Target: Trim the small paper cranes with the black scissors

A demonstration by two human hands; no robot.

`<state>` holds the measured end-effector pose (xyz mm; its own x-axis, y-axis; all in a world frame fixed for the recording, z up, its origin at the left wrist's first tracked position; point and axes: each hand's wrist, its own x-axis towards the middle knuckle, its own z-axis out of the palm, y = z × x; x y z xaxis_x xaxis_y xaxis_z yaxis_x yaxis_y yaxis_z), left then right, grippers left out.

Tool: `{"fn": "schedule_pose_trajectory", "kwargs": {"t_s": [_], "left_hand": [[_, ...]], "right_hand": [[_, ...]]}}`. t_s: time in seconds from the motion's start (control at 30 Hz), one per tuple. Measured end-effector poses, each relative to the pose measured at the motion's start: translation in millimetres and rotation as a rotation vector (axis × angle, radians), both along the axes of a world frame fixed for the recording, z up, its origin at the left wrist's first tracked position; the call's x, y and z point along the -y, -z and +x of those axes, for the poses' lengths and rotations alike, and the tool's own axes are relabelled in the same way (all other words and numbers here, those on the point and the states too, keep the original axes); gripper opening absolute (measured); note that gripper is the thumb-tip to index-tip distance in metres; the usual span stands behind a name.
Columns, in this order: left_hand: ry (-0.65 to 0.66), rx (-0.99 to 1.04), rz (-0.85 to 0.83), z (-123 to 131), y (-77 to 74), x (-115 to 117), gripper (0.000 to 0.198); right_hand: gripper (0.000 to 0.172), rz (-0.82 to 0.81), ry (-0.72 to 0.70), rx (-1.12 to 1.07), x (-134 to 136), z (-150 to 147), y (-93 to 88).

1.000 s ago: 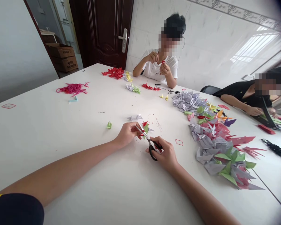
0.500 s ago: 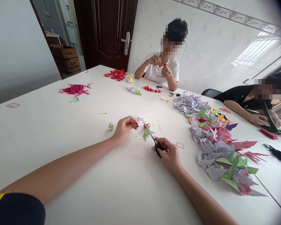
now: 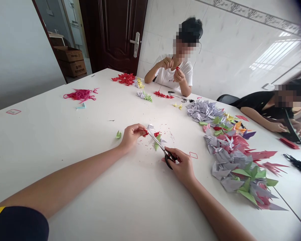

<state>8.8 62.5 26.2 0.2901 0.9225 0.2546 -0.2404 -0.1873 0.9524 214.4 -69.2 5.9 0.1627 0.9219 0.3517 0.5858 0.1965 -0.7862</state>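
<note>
Between the fingertips of my left hand [image 3: 132,136] is a small red folded paper piece [image 3: 145,133], mostly hidden by the fingers. My right hand [image 3: 182,164] grips black-handled scissors [image 3: 169,157], whose blade tips reach the red piece. Just beyond the blades lie a small white folded paper [image 3: 150,126], another red piece [image 3: 156,134] and a green folded paper [image 3: 157,143]. Tiny red scraps are scattered around them. A single green folded paper [image 3: 118,134] rests left of my left hand.
Folded paper cranes in grey, pink and green [image 3: 228,157] are heaped on the right of the white table [image 3: 95,201]. Pink cords [image 3: 81,95] and red folded papers [image 3: 124,78] lie farther back. One person [image 3: 175,72] sits opposite, another [image 3: 263,108] at the right.
The scissors' tips have moved slightly left and down, from beside the white paper to the red piece. My left hand has stayed nearly in place.
</note>
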Motion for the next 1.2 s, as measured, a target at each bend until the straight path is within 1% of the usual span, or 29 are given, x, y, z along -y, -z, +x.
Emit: {"fn": "schedule_pose_trajectory", "kwargs": {"t_s": [0.17, 0.3, 0.53, 0.8, 1.2], "left_hand": [[-0.011, -0.001, 0.005, -0.1, 0.8, -0.8, 0.013], [-0.011, -0.007, 0.010, -0.1, 1.3, -0.8, 0.011], [-0.006, -0.001, 0.028, 0.6, 4.8, -2.5, 0.010], [0.004, 0.006, 0.024, 1.0, 4.4, -2.1, 0.009], [-0.002, -0.007, 0.030, 0.4, 4.5, -2.1, 0.009]], "right_hand": [[0.033, -0.054, 0.022, -0.083, -1.0, 3.4, 1.5], [0.033, -0.066, -0.004, -0.057, -1.3, 3.8, 0.7], [0.033, -0.006, -0.018, -0.024, 0.3, -1.7, -1.9], [0.035, -0.036, -0.013, -0.026, 0.1, -0.3, 0.6], [0.036, -0.043, -0.013, -0.016, -0.2, -0.5, -1.6]]}}
